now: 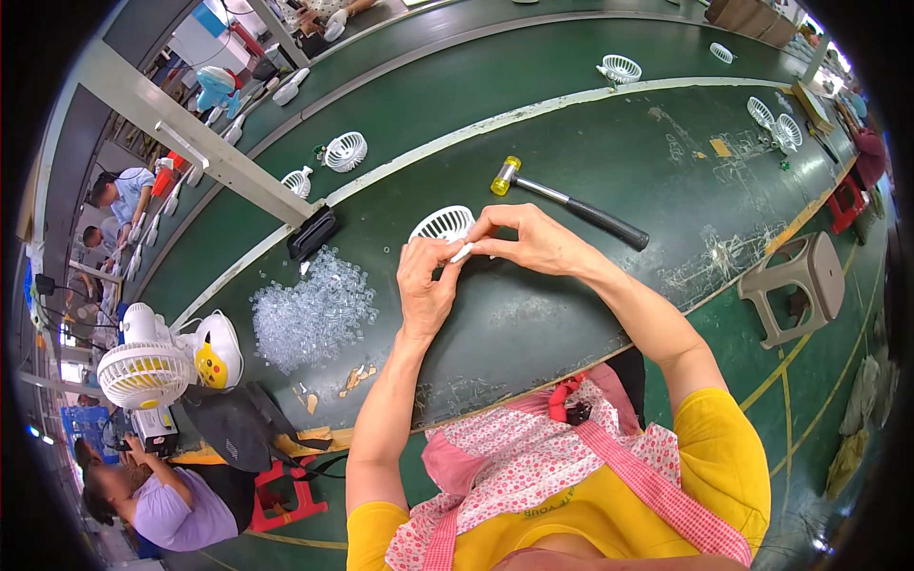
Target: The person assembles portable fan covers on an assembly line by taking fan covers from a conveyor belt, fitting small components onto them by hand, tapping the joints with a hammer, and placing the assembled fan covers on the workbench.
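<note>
A white slotted fan housing (445,224) is in front of me at the near part of the green bench. My left hand (427,283) is closed, thumb and fingers pinching the housing's narrow white handle end. From the other side my right hand (535,240) pinches the same end, its thumb and index finger close to my left fingertips. Any small part between the fingertips is hidden. Beyond my right hand lies a mallet (576,204) with a yellow head and black grip. Left of my left hand spreads a pile of small clear plastic pieces (314,309).
A black case (311,233) lies beside the pile, below a white post (209,143). More white fan housings (345,151) rest on the green conveyor (457,81). A desk fan (143,366) stands at the left end. A plastic stool (798,285) is on the right; people sit nearby.
</note>
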`<state>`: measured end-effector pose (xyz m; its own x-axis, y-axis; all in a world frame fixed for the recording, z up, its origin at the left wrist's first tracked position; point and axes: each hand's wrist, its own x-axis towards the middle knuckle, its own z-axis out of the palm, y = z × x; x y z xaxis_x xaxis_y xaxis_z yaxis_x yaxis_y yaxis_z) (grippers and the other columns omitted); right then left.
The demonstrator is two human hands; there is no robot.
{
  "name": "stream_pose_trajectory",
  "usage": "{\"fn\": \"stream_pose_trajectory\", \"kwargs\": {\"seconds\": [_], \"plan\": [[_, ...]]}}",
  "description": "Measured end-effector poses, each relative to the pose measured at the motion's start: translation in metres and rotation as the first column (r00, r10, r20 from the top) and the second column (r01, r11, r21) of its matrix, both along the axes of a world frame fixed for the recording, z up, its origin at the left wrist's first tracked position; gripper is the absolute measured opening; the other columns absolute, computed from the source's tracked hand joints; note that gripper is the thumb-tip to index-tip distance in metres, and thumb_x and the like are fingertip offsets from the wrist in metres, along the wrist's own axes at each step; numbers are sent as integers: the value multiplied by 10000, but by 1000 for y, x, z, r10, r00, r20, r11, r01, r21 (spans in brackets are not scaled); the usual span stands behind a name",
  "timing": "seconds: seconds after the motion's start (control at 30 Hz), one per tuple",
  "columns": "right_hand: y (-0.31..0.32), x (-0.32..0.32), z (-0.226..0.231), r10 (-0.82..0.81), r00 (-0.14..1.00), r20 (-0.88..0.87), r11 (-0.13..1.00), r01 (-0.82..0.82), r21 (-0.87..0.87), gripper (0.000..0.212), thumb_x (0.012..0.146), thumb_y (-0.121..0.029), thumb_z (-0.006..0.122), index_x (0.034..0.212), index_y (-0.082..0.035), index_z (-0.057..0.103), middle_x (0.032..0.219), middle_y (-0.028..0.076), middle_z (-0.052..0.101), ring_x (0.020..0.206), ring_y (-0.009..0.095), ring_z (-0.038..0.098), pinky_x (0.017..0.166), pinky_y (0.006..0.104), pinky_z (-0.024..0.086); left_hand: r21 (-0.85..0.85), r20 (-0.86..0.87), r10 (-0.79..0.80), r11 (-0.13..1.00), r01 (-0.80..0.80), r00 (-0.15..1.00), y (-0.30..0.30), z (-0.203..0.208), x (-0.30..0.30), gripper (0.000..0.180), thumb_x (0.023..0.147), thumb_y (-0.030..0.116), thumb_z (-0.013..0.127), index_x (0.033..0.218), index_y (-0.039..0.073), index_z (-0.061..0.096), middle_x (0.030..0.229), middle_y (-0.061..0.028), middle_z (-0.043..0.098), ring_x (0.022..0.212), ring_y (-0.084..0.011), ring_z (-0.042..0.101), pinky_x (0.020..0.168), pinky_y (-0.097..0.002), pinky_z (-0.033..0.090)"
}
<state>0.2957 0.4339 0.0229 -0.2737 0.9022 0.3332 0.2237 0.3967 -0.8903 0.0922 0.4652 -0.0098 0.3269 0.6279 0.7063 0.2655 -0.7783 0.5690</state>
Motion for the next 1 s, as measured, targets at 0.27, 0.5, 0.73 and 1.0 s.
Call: {"fn": "stream_pose_trajectory", "kwargs": {"seconds": [0.27,0.5,0.73,1.0], "plan": [[1,-7,9,-183,973,-141,970,155,-186,180,937,-159,681,970,17,701,818,6,653,716,56,530,638,246,443,-620,397,-61,718,316,916,-2,14,3,374,840,29,752,1190,19,621,1076,-68,663,975,-153,623,880,-306,492],[27,7,-44,-387,851,356,921,371,115,172,902,-164,650,925,2,688,831,130,683,799,341,648,717,424,506,263,-379,155,963,-54,912,-13,-6,11,332,792,144,775,1071,27,639,1091,-116,606,1067,-318,573,908,-428,460],[8,48,-27,-602,604,522,785,328,525,235,890,-149,656,1105,-53,644,1108,114,608,1068,312,555,905,443,429,234,-427,156,971,-58,891,-21,1,11,323,793,160,776,1048,3,654,1050,-106,628,1017,-290,605,845,-395,508],[-1,59,-19,-515,657,551,855,443,271,246,957,-94,585,1184,-2,604,968,142,583,835,292,593,729,377,484,263,-452,186,962,-69,872,-23,-1,10,332,794,174,773,1056,7,656,1055,-101,633,1013,-278,616,823,-381,532]]}}
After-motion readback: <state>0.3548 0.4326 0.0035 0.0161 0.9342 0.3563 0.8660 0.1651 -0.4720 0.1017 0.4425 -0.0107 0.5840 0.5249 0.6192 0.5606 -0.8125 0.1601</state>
